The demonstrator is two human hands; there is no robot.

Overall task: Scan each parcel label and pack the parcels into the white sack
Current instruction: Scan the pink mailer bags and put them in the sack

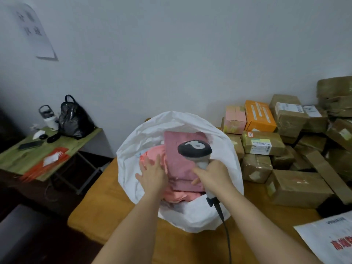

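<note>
Head | white sack [224,149] gaping, pink parcels [181,159] inside | left hand [152,174] spread | right hand [213,174] grips scanner [194,149]

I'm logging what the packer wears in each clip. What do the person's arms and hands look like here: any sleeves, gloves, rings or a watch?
Both forearms are bare as far as the frame shows, with no sleeve in view. The left hand and the right hand wear no gloves. No watch, bracelet or ring shows on either wrist or on the fingers that are visible, though the picture is slightly blurred.
</note>
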